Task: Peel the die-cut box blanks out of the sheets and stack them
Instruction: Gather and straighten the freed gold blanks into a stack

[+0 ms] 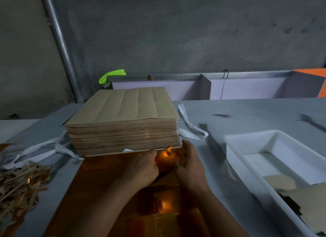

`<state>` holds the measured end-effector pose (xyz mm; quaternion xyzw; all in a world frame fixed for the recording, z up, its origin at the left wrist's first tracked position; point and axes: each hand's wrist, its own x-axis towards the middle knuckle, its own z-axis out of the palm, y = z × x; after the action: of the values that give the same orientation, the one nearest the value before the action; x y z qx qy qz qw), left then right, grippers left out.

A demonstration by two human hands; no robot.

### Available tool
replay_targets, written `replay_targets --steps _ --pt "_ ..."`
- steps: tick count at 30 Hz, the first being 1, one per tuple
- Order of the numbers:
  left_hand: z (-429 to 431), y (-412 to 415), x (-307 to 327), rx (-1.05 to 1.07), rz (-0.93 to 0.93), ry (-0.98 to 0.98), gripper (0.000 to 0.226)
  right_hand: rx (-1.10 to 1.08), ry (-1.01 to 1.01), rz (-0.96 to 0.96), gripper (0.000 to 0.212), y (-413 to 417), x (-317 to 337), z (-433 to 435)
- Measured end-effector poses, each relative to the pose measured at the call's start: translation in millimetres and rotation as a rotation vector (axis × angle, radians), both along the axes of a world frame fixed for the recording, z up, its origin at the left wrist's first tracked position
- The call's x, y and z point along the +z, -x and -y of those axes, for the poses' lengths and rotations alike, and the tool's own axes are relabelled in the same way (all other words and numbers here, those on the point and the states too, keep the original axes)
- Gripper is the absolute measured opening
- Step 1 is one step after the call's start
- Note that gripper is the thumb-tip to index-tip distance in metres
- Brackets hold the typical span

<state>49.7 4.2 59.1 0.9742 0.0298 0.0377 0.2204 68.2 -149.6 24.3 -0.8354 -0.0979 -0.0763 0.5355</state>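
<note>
Head view: dim room, bare grey concrete wall (194, 33) with a metal pipe (58, 35) running up it. On the grey worktop (255, 113) sits a thick stack of brown sheets (123, 113). Just in front of it a shiny gold sheet (98, 183) lies flat. The left hand (144, 168) and right hand (190, 164) have their fingers curled, pinching the gold sheet's far edge. Peeled blanks (299, 192) lie in a white tray (236, 148) on the right, and a scrap pile (19, 183) is on the left.

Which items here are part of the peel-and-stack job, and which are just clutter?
Job: left hand, right hand, gold sheet, brown stack, scrap pile, white tray.
Clutter: white straps, green cloth.
</note>
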Motion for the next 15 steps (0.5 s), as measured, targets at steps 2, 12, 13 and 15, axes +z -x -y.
replay_targets --steps 2,12,13,15 --pt "1 -1 3 -0.09 0.015 -0.172 0.028 0.085 0.086 0.028 0.078 -2 6 0" --pt "-14 -10 2 -0.113 -0.022 0.046 0.032 0.071 0.007 -0.164 0.027 -1 -6 7" --pt "-18 -12 2 -0.067 -0.025 0.157 0.037 0.048 -0.018 -0.156 0.027 -1 -6 7" --pt "-24 -13 1 0.02 -0.041 0.326 0.045 0.016 -0.046 -0.14 0.028 -3 -6 8"
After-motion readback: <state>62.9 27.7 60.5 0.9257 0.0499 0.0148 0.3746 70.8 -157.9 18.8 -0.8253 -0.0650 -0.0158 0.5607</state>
